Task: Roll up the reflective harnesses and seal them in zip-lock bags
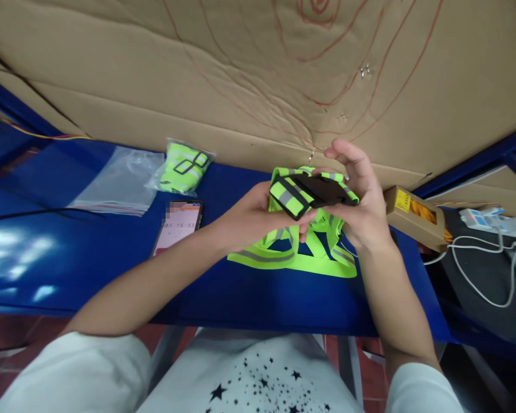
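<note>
A neon yellow reflective vest (279, 261) with grey stripes and black-edged parts is held above the blue table, its lower straps hanging down to the tabletop. My left hand (258, 215) grips the vest's left side, close to a black-edged striped patch. On the right side, my right hand (361, 195) pinches the dark panel of the vest between thumb and fingers, with the index finger raised. Part of the fingers of both hands is hidden behind the fabric.
On the blue table (112, 269) lie clear plastic bags (120, 178), a bagged neon vest (184, 169) and a phone (178, 226). A cardboard box (417, 218) and white cables (477, 275) are at the right. Behind rises a brown cardboard panel (133, 74).
</note>
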A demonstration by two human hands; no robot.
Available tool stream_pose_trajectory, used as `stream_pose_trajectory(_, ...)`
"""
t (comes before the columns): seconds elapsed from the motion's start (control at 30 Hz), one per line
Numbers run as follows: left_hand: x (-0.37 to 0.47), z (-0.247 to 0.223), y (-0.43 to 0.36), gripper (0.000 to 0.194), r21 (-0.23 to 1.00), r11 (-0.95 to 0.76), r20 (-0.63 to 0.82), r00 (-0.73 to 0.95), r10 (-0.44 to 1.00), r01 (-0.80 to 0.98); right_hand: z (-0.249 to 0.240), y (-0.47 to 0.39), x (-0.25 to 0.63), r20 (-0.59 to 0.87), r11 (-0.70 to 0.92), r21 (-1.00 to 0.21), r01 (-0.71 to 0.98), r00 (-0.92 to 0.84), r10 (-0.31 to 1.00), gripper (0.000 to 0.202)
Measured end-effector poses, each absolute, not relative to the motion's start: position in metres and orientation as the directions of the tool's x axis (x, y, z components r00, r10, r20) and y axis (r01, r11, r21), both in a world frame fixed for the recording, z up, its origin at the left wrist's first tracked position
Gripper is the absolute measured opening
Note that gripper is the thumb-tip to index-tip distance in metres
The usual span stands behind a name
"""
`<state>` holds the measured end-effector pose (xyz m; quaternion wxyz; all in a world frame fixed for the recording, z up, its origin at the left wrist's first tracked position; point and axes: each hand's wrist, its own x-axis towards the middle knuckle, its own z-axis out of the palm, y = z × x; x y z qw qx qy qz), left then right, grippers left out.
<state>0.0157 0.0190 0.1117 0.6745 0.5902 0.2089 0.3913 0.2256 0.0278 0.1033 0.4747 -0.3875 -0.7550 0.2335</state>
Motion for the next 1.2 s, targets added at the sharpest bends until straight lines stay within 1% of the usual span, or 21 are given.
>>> stream_pose_trajectory(0.07, 0.013, 0.112, 0.023, 0.036, 0.94, 0.028, 0.199, 0.614, 0.764, -0.34, 0.103, 0.03, 0.228, 0.488, 0.578, -0.713, 0.397, -0.312, 0.815, 0.08)
stream_pose_trajectory(0.1, 0.011, 0.112, 0.025, 0.035, 0.934, 0.045, 0.2, 0.624, 0.755, -0.354, 0.102, 0.032, 0.229, 0.448, 0.557, -0.75, 0.358, -0.346, 0.825, 0.081)
stream_pose_trajectory(0.17, 0.008, 0.113, 0.03, 0.034, 0.925, 0.066, 0.194, 0.616, 0.763, -0.374, 0.099, 0.035, 0.23, 0.349, 0.453, -0.872, 0.186, -0.412, 0.842, 0.079)
stream_pose_trajectory(0.23, 0.007, 0.111, 0.033, 0.034, 0.919, 0.066, 0.19, 0.583, 0.79, -0.388, 0.095, 0.038, 0.228, 0.244, 0.274, -0.962, -0.003, -0.466, 0.85, 0.069)
stream_pose_trajectory(0.3, 0.009, 0.108, 0.034, 0.033, 0.932, 0.012, 0.214, 0.577, 0.788, -0.362, 0.094, 0.037, 0.224, 0.152, 0.102, -0.986, -0.13, -0.475, 0.867, 0.052)
stream_pose_trajectory(0.37, 0.012, 0.104, 0.034, 0.038, 0.954, -0.112, 0.269, 0.623, 0.735, -0.279, 0.093, 0.035, 0.22, 0.096, 0.011, -0.982, -0.19, -0.443, 0.891, 0.04)
stream_pose_trajectory(0.4, 0.013, 0.102, 0.033, 0.041, 0.957, -0.185, 0.288, 0.637, 0.715, -0.225, 0.093, 0.033, 0.218, 0.091, 0.01, -0.98, -0.2, -0.401, 0.912, 0.038)
stream_pose_trajectory(0.47, 0.016, 0.099, 0.032, 0.037, 0.94, -0.32, 0.327, 0.593, 0.736, -0.12, 0.092, 0.031, 0.215, 0.138, 0.09, -0.979, -0.184, -0.268, 0.954, 0.034)
stream_pose_trajectory(0.5, 0.017, 0.098, 0.032, 0.031, 0.922, -0.379, 0.358, 0.535, 0.765, -0.076, 0.092, 0.029, 0.214, 0.178, 0.148, -0.975, -0.163, -0.189, 0.966, 0.031)
stream_pose_trajectory(0.53, 0.019, 0.097, 0.031, 0.03, 0.902, -0.43, 0.396, 0.467, 0.79, -0.038, 0.091, 0.028, 0.212, 0.217, 0.2, -0.969, -0.142, -0.116, 0.969, 0.029)
stream_pose_trajectory(0.57, 0.02, 0.096, 0.031, 0.039, 0.881, -0.473, 0.433, 0.407, 0.805, -0.002, 0.091, 0.027, 0.211, 0.247, 0.238, -0.964, -0.122, -0.061, 0.967, 0.028)
stream_pose_trajectory(0.63, 0.022, 0.095, 0.029, 0.056, 0.838, -0.543, 0.495, 0.34, 0.799, 0.055, 0.091, 0.024, 0.207, 0.271, 0.268, -0.959, -0.092, -0.023, 0.962, 0.027)
stream_pose_trajectory(0.67, 0.022, 0.094, 0.028, 0.06, 0.825, -0.56, 0.509, 0.332, 0.794, 0.074, 0.091, 0.022, 0.204, 0.272, 0.27, -0.959, -0.083, -0.022, 0.962, 0.027)
stream_pose_trajectory(0.77, 0.024, 0.091, 0.027, 0.06, 0.819, -0.567, 0.51, 0.342, 0.789, 0.087, 0.087, 0.017, 0.193, 0.284, 0.283, -0.958, -0.049, -0.029, 0.958, 0.029)
stream_pose_trajectory(0.83, 0.024, 0.086, 0.029, 0.06, 0.832, -0.549, 0.486, 0.375, 0.79, 0.078, 0.084, 0.016, 0.189, 0.325, 0.326, -0.945, 0.008, -0.054, 0.944, 0.034)
stream_pose_trajectory(0.93, 0.025, 0.076, 0.034, 0.058, 0.876, -0.482, 0.438, 0.382, 0.814, 0.025, 0.085, 0.017, 0.191, 0.418, 0.446, -0.872, 0.202, -0.166, 0.893, 0.051)
stream_pose_trajectory(1.0, 0.025, 0.072, 0.037, 0.058, 0.929, -0.365, 0.361, 0.355, 0.863, -0.057, 0.093, 0.017, 0.199, 0.475, 0.531, -0.765, 0.365, -0.238, 0.847, 0.073)
stream_pose_trajectory(1.07, 0.025, 0.071, 0.038, 0.058, 0.974, -0.201, 0.225, 0.354, 0.908, -0.103, 0.105, 0.017, 0.211, 0.488, 0.589, -0.667, 0.456, -0.331, 0.808, 0.092)
stream_pose_trajectory(1.1, 0.025, 0.072, 0.038, 0.057, 0.986, -0.133, 0.159, 0.363, 0.918, -0.096, 0.111, 0.017, 0.217, 0.47, 0.615, -0.643, 0.456, -0.399, 0.787, 0.095)
stream_pose_trajectory(1.13, 0.025, 0.073, 0.038, 0.057, 0.993, -0.09, 0.112, 0.375, 0.92, -0.074, 0.115, 0.017, 0.222, 0.444, 0.631, -0.639, 0.44, -0.459, 0.769, 0.094)
stream_pose_trajectory(1.2, 0.025, 0.073, 0.037, 0.058, 0.996, -0.083, 0.082, 0.404, 0.911, -0.015, 0.12, 0.018, 0.231, 0.403, 0.615, -0.675, 0.408, -0.494, 0.77, 0.081)
